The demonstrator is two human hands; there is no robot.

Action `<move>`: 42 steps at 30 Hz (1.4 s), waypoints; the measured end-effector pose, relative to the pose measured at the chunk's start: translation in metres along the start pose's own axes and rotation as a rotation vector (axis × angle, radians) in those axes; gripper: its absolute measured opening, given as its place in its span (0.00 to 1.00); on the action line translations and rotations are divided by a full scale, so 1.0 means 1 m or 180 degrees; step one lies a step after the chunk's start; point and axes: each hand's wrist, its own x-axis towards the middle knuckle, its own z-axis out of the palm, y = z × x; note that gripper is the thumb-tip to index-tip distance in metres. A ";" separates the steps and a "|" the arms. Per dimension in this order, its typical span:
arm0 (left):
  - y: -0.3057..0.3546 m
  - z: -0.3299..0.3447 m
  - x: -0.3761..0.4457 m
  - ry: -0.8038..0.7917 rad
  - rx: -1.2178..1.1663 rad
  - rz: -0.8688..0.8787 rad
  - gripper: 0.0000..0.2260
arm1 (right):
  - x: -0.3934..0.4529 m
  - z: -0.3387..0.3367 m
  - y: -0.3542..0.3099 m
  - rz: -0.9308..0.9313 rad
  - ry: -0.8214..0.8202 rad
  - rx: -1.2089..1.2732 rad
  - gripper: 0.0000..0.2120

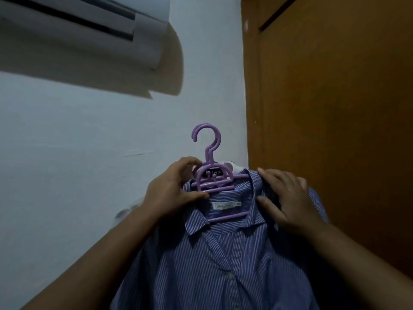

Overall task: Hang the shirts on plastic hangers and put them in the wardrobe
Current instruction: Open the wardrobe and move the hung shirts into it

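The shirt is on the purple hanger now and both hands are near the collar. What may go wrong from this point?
1. The left hand pinches only the middle of the hanger; a weak grip may let it tip.
2. The right hand lies flat on the shirt shoulder, so that side may slide off the hanger arm.
3. The hook hangs on nothing yet, and the wardrobe is close beside it.

No counter, bed, shelf or floor in view. The shirt [214, 260] is carried by the purple hanger [212, 175], collar draped over its bars, white neck label showing between the lower bars. The hanger itself is held up in the air by the hands: left hand [172, 193] grips the hanger's left end with thumb over the shirt's shoulder, right hand [288, 198] rests with spread fingers on the shirt's right shoulder and collar. Hanger hook points up, free, touching nothing.
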 end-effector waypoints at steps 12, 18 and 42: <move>0.034 0.029 0.069 -0.0439 -0.0482 0.0471 0.44 | -0.013 -0.076 0.033 -0.0087 -0.0043 -0.1906 0.44; 0.054 0.046 0.081 -0.0365 -0.0612 0.0411 0.38 | -0.037 -0.122 0.039 -0.0050 -0.0023 -0.2590 0.42; 0.166 0.125 0.130 0.0383 -0.0788 0.0804 0.26 | -0.068 -0.340 0.055 0.0805 -0.0355 -0.4417 0.49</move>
